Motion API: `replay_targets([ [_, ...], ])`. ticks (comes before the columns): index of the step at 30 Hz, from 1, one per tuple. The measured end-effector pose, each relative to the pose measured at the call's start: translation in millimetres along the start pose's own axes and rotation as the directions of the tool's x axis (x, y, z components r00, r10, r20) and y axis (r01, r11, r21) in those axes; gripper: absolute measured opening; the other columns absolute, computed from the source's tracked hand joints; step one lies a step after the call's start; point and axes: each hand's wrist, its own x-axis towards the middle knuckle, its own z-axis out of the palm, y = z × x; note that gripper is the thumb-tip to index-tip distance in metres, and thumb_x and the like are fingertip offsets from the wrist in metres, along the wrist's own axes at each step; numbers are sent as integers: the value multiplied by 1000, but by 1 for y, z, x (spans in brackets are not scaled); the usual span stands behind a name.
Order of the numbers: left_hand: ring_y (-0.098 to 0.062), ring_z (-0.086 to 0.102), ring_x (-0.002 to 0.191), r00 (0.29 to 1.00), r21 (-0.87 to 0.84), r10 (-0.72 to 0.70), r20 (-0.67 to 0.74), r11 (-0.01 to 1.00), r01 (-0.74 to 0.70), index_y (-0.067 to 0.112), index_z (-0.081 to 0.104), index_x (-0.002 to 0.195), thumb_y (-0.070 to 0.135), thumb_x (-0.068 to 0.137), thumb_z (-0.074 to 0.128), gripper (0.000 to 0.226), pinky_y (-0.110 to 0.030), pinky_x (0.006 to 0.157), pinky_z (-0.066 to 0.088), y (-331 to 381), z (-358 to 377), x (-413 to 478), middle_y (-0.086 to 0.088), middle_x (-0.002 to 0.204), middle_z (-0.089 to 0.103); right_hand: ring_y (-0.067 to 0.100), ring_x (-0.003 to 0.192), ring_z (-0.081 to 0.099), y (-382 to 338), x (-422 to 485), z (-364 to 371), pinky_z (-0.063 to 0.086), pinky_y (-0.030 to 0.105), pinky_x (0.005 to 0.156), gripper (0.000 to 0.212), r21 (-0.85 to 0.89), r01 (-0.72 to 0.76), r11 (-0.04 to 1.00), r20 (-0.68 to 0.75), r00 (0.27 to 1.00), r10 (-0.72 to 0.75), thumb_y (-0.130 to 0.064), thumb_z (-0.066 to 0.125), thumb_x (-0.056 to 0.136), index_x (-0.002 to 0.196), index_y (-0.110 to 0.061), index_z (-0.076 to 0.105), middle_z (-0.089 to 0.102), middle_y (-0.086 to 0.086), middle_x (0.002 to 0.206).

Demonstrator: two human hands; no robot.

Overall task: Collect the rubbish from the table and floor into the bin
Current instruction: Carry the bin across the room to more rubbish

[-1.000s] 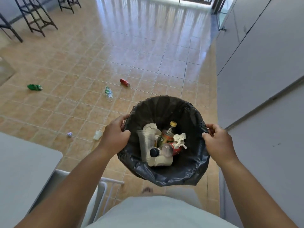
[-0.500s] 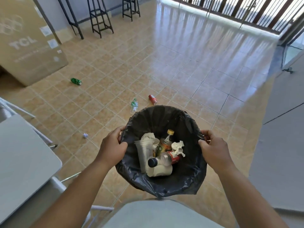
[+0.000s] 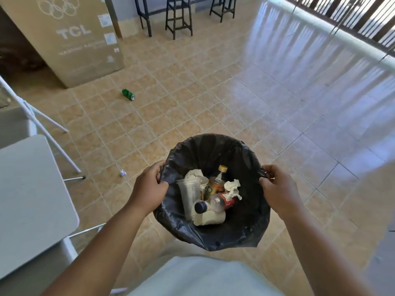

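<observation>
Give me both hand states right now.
Left hand: closed, gripping the rim of the round bin lined with black plastic.
Right hand: closed, gripping the opposite rim of that bin.

Tiled floor (image 3: 213, 99): green can (image 3: 128, 94) (on its side), paper wad (image 3: 123, 173).

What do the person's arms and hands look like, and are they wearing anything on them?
The left forearm and right forearm are bare as far as the view shows, with no sleeve in sight. The left hand and right hand have no gloves, and no watch, bracelet or ring is visible. The only clothing shown is a pale grey-white garment at the bottom edge.
</observation>
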Motion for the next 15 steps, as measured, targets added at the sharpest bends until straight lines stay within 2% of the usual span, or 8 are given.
replay_targets([
  [3, 3, 53, 64, 1000, 8, -19, -20, 1000, 19, 43, 53, 125, 7, 79, 54, 58, -11, 51, 35, 5, -14, 51, 15, 71, 49, 21, 94, 56, -29, 43, 14, 50, 37, 78, 25, -49, 5, 999, 16, 1000, -4, -13, 55, 92, 110, -30, 59, 61, -2, 102],
  [5, -4, 54, 68, 1000, 11, -14, -20, 1000, 14, 43, 52, 127, 7, 80, 55, 59, -17, 53, 36, 8, -24, 84, 12, 76, 51, 20, 93, 55, -47, 69, 23, 46, 36, 78, 26, -94, 37, 995, 16, 999, -36, -13, 55, 91, 107, -32, 57, 59, -4, 99],
  [7, -6, 52, 69, 1000, 20, -2, -19, 1000, 2, 38, 51, 131, 8, 82, 55, 58, -22, 56, 36, 13, -36, 117, 11, 79, 50, 19, 92, 54, -66, 96, 32, 43, 32, 74, 26, -96, 52, 994, 24, 998, -50, -14, 55, 90, 107, -33, 56, 59, -5, 99],
  [11, -4, 47, 67, 997, 42, 0, -81, 999, 4, 31, 52, 134, 7, 84, 55, 56, -22, 57, 35, 22, -59, 168, 15, 79, 45, 16, 90, 55, -100, 144, 53, 39, 19, 59, 29, -108, 46, 993, 40, 998, -42, -15, 54, 93, 118, -29, 57, 59, -6, 104],
  [13, -10, 48, 66, 993, 44, -13, -117, 999, 19, 30, 51, 135, 6, 84, 55, 57, -26, 56, 36, 21, -69, 184, 8, 79, 46, 18, 92, 58, -114, 165, 63, 46, 23, 63, 30, -91, 56, 994, 70, 996, -50, -15, 54, 94, 121, -27, 57, 61, -5, 107],
  [15, -15, 47, 65, 987, 49, -38, -153, 998, 46, 29, 50, 136, 5, 84, 55, 58, -28, 56, 36, 16, -75, 197, 2, 78, 47, 21, 95, 61, -127, 187, 72, 54, 36, 76, 30, -114, 83, 990, 119, 990, -70, -16, 54, 93, 121, -27, 56, 63, -3, 108],
])
